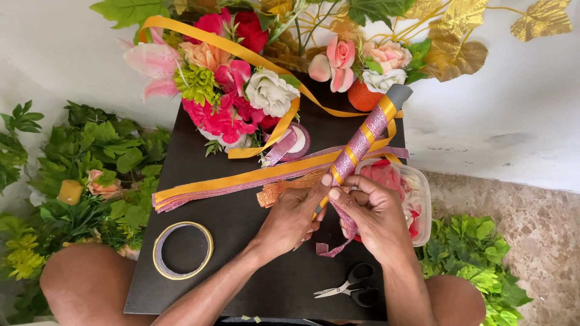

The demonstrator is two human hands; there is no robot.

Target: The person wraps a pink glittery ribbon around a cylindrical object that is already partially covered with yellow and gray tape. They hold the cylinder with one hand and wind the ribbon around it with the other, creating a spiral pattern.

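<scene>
Nearest lie black scissors (353, 285) and a tape roll (182, 250) on the dark table (241, 235). Above them the left hand (294, 217) and right hand (374, 218) both close their fingers around the lower end of a grey tube (362, 142) wound with pink glitter ribbon (333, 246) and gold ribbon, tilted toward the artificial flowers (241, 90) beyond

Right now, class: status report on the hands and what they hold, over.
Left hand and right hand both grip the ribbon-wrapped tube. Pink glitter ribbon trails below. Scissors lie nearby.
</scene>
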